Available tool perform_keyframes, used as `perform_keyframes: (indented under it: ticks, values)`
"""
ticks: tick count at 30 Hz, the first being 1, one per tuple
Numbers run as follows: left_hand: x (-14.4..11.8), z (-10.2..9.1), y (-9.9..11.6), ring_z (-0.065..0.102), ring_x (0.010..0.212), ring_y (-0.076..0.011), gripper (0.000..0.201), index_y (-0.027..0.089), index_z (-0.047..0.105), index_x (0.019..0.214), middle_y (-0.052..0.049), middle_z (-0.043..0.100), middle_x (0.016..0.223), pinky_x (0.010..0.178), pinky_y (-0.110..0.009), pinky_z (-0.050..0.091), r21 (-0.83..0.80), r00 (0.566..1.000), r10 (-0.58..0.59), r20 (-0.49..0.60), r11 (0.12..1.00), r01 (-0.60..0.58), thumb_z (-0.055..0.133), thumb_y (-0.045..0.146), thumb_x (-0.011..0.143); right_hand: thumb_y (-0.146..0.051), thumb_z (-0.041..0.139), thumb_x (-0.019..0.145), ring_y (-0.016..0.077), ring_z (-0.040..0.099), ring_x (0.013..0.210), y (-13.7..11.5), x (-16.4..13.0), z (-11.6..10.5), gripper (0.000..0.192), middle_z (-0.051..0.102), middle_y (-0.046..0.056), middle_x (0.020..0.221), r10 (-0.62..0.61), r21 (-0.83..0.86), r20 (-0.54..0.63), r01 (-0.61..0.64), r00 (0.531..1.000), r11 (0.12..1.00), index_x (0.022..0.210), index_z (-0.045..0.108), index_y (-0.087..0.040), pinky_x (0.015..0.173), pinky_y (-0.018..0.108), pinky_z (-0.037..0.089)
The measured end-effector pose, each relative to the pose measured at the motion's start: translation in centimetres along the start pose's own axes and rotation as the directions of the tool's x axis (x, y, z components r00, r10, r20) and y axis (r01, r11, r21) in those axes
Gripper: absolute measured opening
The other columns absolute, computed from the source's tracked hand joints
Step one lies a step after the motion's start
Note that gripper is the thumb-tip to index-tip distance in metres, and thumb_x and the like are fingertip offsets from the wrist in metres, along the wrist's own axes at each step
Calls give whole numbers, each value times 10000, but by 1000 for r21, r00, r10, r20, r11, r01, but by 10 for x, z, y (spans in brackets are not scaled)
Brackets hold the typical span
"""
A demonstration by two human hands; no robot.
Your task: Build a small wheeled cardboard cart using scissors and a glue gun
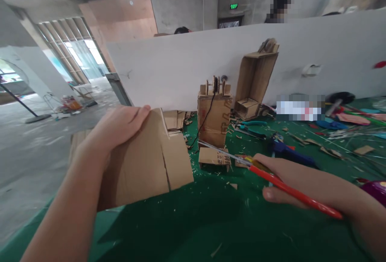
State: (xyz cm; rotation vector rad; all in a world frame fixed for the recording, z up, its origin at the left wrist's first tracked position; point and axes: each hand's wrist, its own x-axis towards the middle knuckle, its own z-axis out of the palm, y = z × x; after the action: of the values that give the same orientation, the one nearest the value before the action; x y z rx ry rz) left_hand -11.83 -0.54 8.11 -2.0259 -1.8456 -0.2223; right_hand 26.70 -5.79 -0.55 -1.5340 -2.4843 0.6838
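My left hand [120, 127] grips a brown cardboard sheet [141, 163] from above, its thumb hidden behind the sheet. The sheet is tilted over the table's left side, and a slit runs up from its lower edge near the right end. In my right hand [279, 177] is a pair of scissors [292, 193] with a red handle, a yellow part and thin metal blades pointing left. The blades are apart from the sheet, in front of a small cardboard stand [213, 157]. Behind it rises an upright cardboard box [214, 117] with a wheel and a black cord on top.
A taller open cardboard frame [256, 79] leans by the white partition [169, 69]. Pliers [253, 127], a blue glue gun [292, 153] and cardboard scraps lie on the green tablecloth [193, 222]. Beyond the partition a person's head [280, 7] shows, blurred out.
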Motion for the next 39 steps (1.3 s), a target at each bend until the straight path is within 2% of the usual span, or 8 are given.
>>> perform_keyframes:
  ticks: [3, 7, 11, 16, 26, 31, 36, 39]
  values:
    - [1, 2, 19, 612, 693, -260, 653, 189, 647, 726, -114, 672, 740, 631, -349, 401, 36, 994, 100, 37, 994, -101, 118, 530, 897, -656, 548, 722, 368, 502, 1162, -5, -1, -6, 853, 481, 135, 1363, 39, -23, 113, -37, 993, 999, 1411, 336, -200, 904, 446, 460]
    - [4, 2, 41, 598, 626, -233, 629, 212, 694, 783, -82, 663, 682, 595, -321, 386, 24, 966, 255, 34, 966, -256, 166, 539, 887, -679, 556, 698, 372, 542, 1116, -16, 1, -10, 906, 510, 138, 1337, 84, -17, 170, -83, 982, 996, 1434, 296, -218, 860, 449, 487]
    - [4, -2, 55, 562, 548, -193, 613, 234, 698, 748, -54, 645, 618, 549, -295, 355, 28, 928, 372, 9, 928, -372, 186, 538, 894, -677, 603, 653, 382, 551, 1107, -19, 2, -8, 906, 550, 137, 1298, 72, -18, 135, -70, 988, 997, 1401, 368, -222, 851, 454, 494]
    - [4, -9, 66, 547, 519, -157, 622, 222, 670, 675, -36, 654, 605, 502, -276, 298, 68, 886, 464, -5, 884, -463, 176, 517, 912, -687, 630, 620, 395, 508, 1161, -16, 4, -1, 877, 491, 129, 1359, 24, -50, 103, -19, 994, 999, 1346, 461, -225, 897, 481, 470]
    - [-1, -13, 69, 525, 512, -146, 553, 223, 665, 639, -24, 622, 568, 510, -267, 284, 7, 876, 482, 12, 876, -483, 265, 499, 902, -688, 635, 614, 379, 534, 1120, -6, 2, 1, 854, 548, 118, 1301, 53, -52, 95, -49, 994, 997, 1330, 481, -249, 902, 491, 459]
    - [-2, -13, 73, 530, 520, -143, 564, 203, 639, 609, -35, 636, 584, 514, -266, 285, 10, 875, 485, -7, 875, -485, 259, 492, 909, -710, 649, 571, 374, 582, 1033, -10, 6, 5, 848, 586, 127, 1247, 44, -51, 100, -39, 994, 998, 1275, 542, -249, 800, 462, 504]
    - [-2, -11, 75, 543, 525, -156, 572, 206, 659, 635, -43, 632, 581, 525, -282, 323, 7, 879, 475, -35, 880, -475, 247, 491, 910, -733, 626, 573, 384, 546, 1090, -11, 7, 6, 859, 572, 131, 1267, 55, -95, 63, -49, 997, 994, 1267, 552, -231, 857, 475, 475]
    - [-3, -11, 76, 546, 529, -158, 569, 207, 650, 619, -40, 638, 590, 530, -283, 331, 4, 873, 488, -17, 873, -488, 251, 486, 913, -741, 621, 570, 388, 555, 1069, -13, 7, 5, 848, 584, 137, 1247, 34, -111, 65, -26, 997, 993, 1241, 569, -226, 834, 485, 481]
